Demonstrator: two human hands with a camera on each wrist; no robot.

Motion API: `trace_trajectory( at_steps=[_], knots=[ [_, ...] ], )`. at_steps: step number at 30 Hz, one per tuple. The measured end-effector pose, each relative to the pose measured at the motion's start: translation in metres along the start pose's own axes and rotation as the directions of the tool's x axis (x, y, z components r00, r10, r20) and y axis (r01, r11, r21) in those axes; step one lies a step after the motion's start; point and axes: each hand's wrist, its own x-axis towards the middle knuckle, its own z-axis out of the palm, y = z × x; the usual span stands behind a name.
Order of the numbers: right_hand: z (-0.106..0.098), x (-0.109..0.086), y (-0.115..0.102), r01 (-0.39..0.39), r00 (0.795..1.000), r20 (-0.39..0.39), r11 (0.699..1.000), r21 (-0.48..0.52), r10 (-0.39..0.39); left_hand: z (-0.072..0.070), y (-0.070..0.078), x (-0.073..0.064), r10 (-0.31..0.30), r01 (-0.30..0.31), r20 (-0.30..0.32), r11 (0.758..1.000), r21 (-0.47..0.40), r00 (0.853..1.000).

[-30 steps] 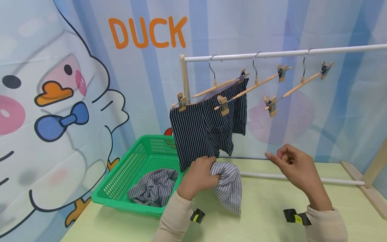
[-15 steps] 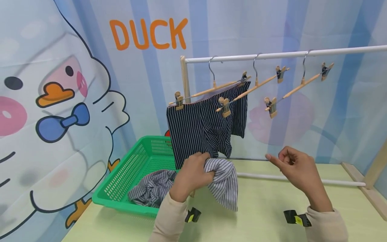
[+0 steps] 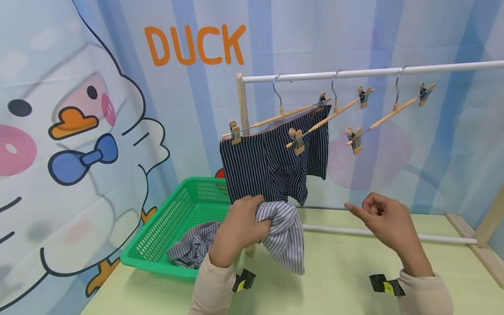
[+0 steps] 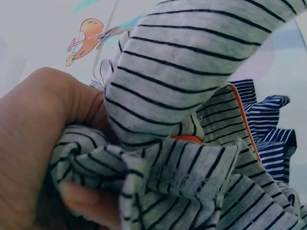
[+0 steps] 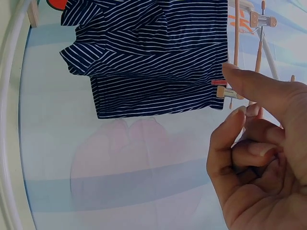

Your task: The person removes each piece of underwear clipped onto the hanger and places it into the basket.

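My left hand (image 3: 238, 225) grips bunched grey striped shorts (image 3: 286, 245), held in front of the rack with one part drooping to the right. In the left wrist view, thumb and fingers close around the folded cloth, and an orange trim shows among the folds. Higher up, navy striped shorts (image 3: 252, 168) hang by their waistband from a clip hanger (image 3: 271, 120). My right hand (image 3: 387, 218) hovers at the right, holding nothing, its fingers loosely curled and the thumb apart. The right wrist view shows the navy shorts (image 5: 158, 57) beyond that thumb.
A green basket (image 3: 157, 269) at the left holds another grey striped garment (image 3: 193, 247). Two bare clip hangers, a middle one (image 3: 328, 117) and a right one (image 3: 390, 114), hang from the white rail (image 3: 366, 72). A low white bar (image 3: 334, 229) crosses behind the hands.
My left hand has moved left and slightly up with the grey striped shorts, now covering more of the basket. The navy shorts have swayed a little. The right hand has barely moved.
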Motion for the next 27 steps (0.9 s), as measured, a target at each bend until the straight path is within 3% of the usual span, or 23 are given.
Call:
trace_trajectory(
  at_steps=[8, 17, 21, 27],
  knots=[
    [0.001, 0.0, -0.001, -0.006, 1.0, 0.01, 1.0, -0.003, 0.006, -0.019, -0.006, -0.004, -0.11, 0.11, -0.014, 0.993, -0.043, 0.994],
    [0.001, -0.001, 0.0, -0.007, 1.0, 0.006, 1.0, 0.006, 0.007, -0.036, -0.018, -0.01, -0.155, 0.157, -0.108, 0.987, 0.017, 0.982],
    [0.001, -0.001, 0.0, -0.004, 1.0, 0.004, 1.0, 0.007, 0.004, -0.041, -0.022, -0.013, -0.196, 0.203, -0.181, 0.979, 0.021, 0.964],
    [0.002, 0.0, 0.002, 0.011, 1.0, -0.001, 1.0, -0.005, -0.011, -0.047, -0.028, -0.016, -0.28, 0.292, -0.268, 0.956, 0.006, 0.922]
  ],
)
